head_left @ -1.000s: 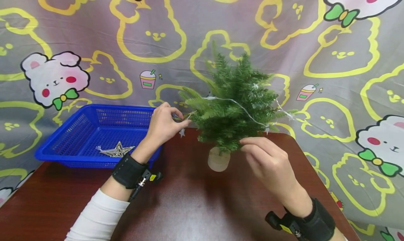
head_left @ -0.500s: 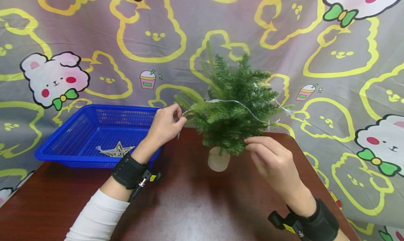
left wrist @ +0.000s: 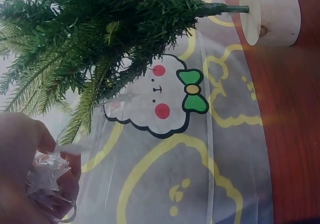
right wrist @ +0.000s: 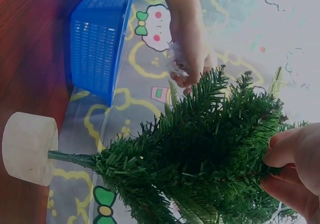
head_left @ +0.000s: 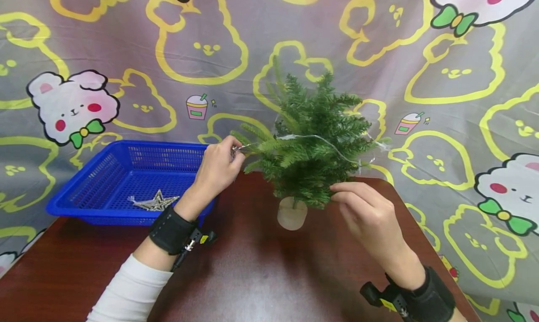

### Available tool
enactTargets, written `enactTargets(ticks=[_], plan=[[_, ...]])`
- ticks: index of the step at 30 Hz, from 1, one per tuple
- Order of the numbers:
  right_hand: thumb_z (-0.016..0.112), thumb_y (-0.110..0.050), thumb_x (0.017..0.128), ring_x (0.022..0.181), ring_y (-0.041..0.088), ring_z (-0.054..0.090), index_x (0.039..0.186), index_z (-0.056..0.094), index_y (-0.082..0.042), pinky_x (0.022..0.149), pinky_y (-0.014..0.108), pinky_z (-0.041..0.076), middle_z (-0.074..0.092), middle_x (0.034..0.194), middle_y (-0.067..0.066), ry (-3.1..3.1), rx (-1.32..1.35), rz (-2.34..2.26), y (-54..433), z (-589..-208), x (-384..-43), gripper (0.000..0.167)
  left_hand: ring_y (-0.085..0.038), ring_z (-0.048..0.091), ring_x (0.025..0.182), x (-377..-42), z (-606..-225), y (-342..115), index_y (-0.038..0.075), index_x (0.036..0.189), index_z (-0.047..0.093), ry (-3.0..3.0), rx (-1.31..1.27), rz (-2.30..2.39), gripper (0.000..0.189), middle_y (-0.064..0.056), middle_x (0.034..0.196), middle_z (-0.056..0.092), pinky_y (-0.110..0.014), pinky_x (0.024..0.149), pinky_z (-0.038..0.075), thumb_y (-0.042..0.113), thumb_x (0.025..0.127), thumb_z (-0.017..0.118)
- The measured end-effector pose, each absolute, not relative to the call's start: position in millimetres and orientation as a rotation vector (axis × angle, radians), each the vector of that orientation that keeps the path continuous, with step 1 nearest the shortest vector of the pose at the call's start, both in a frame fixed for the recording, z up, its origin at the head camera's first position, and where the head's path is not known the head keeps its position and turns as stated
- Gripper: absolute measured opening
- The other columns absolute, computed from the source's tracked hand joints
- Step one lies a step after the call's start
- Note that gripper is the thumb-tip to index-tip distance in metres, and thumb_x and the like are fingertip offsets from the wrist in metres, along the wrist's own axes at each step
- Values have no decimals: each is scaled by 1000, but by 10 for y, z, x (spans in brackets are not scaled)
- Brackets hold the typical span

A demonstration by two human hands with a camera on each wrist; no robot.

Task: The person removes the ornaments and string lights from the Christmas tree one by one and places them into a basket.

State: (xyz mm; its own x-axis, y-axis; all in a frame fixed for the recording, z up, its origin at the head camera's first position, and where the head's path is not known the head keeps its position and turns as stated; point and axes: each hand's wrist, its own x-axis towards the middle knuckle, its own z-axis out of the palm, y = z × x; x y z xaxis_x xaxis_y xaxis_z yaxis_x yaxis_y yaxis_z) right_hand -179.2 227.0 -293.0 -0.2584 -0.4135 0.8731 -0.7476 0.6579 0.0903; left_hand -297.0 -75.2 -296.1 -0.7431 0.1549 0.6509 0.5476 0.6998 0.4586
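Observation:
A small artificial Christmas tree (head_left: 311, 149) stands upright on a round wooden base (head_left: 292, 214). A clear light string (head_left: 313, 136) crosses its front, with pale star pieces (head_left: 382, 146) out at the right side. To the tree's left, my left hand (head_left: 220, 165) grips a bunch of the string; clear plastic stars (left wrist: 47, 174) show among its curled fingers in the left wrist view. A strand runs taut from that hand into the branches. My right hand (head_left: 370, 214) pinches a low branch tip on the right between thumb and fingers.
A blue plastic basket (head_left: 126, 213) stands at the table's back left, beside my left forearm. Inside it lies a star ornament (head_left: 158, 201). Behind the brown table (head_left: 248, 270) hangs a patterned cloth (head_left: 236, 32).
My left hand has drawn slightly left and closed up around the string; the star dangling below it is now out of sight. The right hand has shifted a little right, the branch tip with it.

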Motion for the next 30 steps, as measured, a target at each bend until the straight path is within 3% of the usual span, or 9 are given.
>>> enactTargets(ticks=[4, 7, 16, 23, 30], plan=[[47, -11, 98, 86, 22, 69, 83, 72, -5, 77, 30, 51, 74, 96, 8, -1893, 903, 421, 2292, -2931, -1795, 30, -28, 64, 72, -2970, -2946, -749, 2, 93, 67, -2303, -523, -852, 17, -13, 83, 69, -44, 66, 49, 13, 96, 55], [48, -12, 99, 87, 22, 69, 84, 72, -5, 78, 29, 51, 74, 97, 8, -1900, 896, 419, 2311, -2936, -1798, 30, -30, 59, 80, -2965, -2943, -746, 3, 93, 66, -2298, -510, -854, 22, -14, 88, 63, -46, 70, 48, 18, 101, 52], [47, -11, 98, 87, 22, 70, 84, 72, -5, 76, 29, 51, 74, 98, 8, -1912, 885, 427, 2352, -2943, -1809, 30, -30, 56, 89, -2971, -2940, -747, 5, 94, 63, -2158, -467, -921, 19, -18, 107, 46, -49, 72, 50, 20, 101, 54], [47, -14, 100, 87, 22, 70, 84, 73, -5, 77, 29, 50, 74, 98, 8, -1919, 871, 424, 2384, -2944, -1818, 31, -30, 59, 87, -2983, -2924, -771, 6, 98, 64, -2115, -458, -908, 20, -17, 108, 53, -49, 71, 50, 21, 102, 51], [49, -12, 97, 85, 23, 71, 83, 73, -5, 78, 26, 50, 75, 97, 7, -1907, 857, 436, 2428, -2949, -1850, 28, -31, 63, 82, -2999, -2844, -848, 4, 100, 67, -2111, -448, -864, 22, -15, 94, 66, -49, 73, 49, 20, 103, 52]])
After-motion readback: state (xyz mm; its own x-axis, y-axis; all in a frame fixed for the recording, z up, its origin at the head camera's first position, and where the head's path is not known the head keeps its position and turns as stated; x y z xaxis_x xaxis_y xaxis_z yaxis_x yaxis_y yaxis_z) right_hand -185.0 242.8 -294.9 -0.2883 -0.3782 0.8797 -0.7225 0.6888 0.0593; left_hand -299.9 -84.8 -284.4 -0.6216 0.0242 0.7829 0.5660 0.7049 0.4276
